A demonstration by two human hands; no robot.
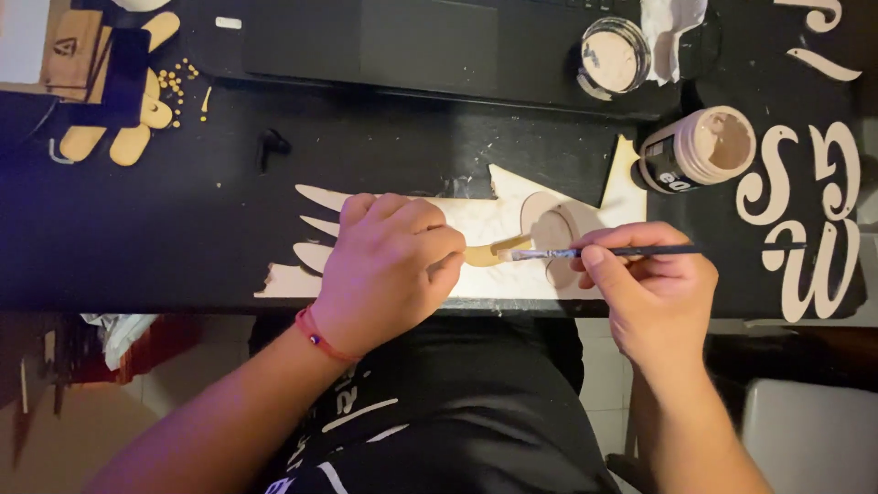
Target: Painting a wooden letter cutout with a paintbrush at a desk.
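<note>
The left hand is curling its fingers around a small tan wooden piece, pinching it just above the front edge of the desk. The right hand is pinching a thin brush between thumb and fingers, its bristle tip touching the piece. Both are hovering over a pale wooden cutout sheet lying flat on the desk. An open paint jar is standing near the right hand, its lid lying further back. White curly letters are lying at the right.
</note>
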